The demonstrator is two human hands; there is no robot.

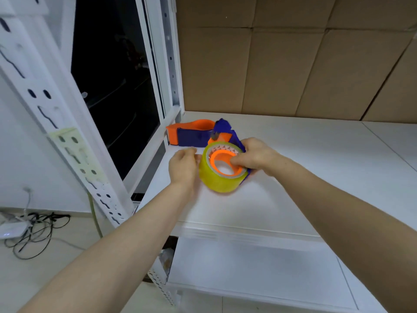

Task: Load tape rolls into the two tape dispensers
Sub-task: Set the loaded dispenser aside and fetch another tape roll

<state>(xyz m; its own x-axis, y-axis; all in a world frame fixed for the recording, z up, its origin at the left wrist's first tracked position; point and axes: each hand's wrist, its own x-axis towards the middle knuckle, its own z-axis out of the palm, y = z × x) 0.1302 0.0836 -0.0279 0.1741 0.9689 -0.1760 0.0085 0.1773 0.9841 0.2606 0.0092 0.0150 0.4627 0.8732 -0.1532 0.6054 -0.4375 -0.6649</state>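
with the yellow tape roll [216,180] seated on the hub of the dispenser [235,137] gripped by the right hand [255,154] over the shelf [304,181], the left hand [182,166], fingers curled against the roll with its hold unclear, should probably peel the loose end free and feed it squarely toward the blade.

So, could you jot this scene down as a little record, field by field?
setting: white shelf, cardboard behind
tape roll: yellowish clear, sitting around the orange hub of the blue tape dispenser
right hand: grips that tape dispenser, thumb in the hub
left hand: at the roll's left side, blurred; grip unclear
second dispenser: orange and blue, lying on the shelf behind, no roll visible
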